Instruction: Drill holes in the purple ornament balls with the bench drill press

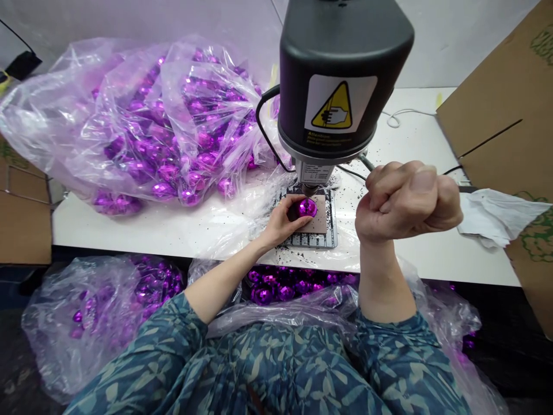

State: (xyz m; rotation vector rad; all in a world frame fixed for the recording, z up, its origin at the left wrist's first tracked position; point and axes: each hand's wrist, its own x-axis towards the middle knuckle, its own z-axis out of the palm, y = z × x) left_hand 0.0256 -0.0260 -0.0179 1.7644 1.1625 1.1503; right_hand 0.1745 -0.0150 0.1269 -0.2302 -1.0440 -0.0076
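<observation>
My left hand (pixel 283 221) curls its fingers and thumb around a shiny purple faceted ball (pixel 307 207), steadying it on a small brown board (pixel 318 222). Under the board lies the slotted metal base (pixel 330 230) of a black drill press (pixel 341 69). The chuck (pixel 310 189) is right above the ball; whether the bit touches it I cannot tell. My right hand (pixel 406 202) is closed in a fist on the drill press lever (pixel 367 163), most of which the fingers hide.
A big clear plastic bag (pixel 173 121) of purple balls covers the table's left. More balls (pixel 280 287) lie in plastic below the table edge. Dark shavings dot the white table (pixel 151 230). White tissue (pixel 496 216) and a cardboard box (pixel 501 104) are on the right.
</observation>
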